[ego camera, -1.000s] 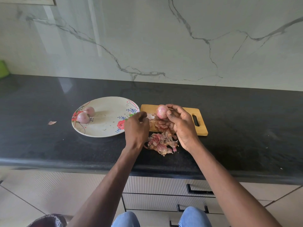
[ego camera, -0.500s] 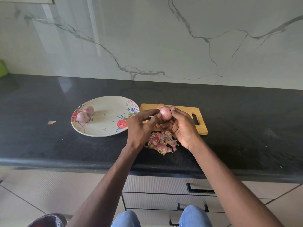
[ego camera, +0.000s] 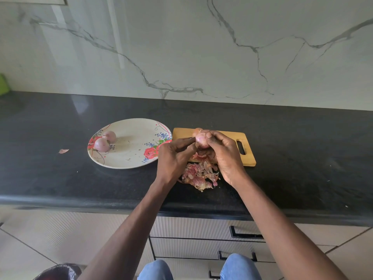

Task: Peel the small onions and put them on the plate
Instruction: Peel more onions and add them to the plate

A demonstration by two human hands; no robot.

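**Kitchen counter and its surroundings**

A black stone countertop (ego camera: 60, 178) runs across the view. Behind the countertop rises a pale marble-patterned wall (ego camera: 181, 47) with grey veins. On the countertop, near its middle, lies a wooden cutting board (ego camera: 248, 156) with a handle slot at its right end. At the countertop's far left edge sits part of a green object (ego camera: 3, 84). Below the countertop's front edge are pale drawers (ego camera: 191, 247) with dark handles, and a tiled floor (ego camera: 30, 239).
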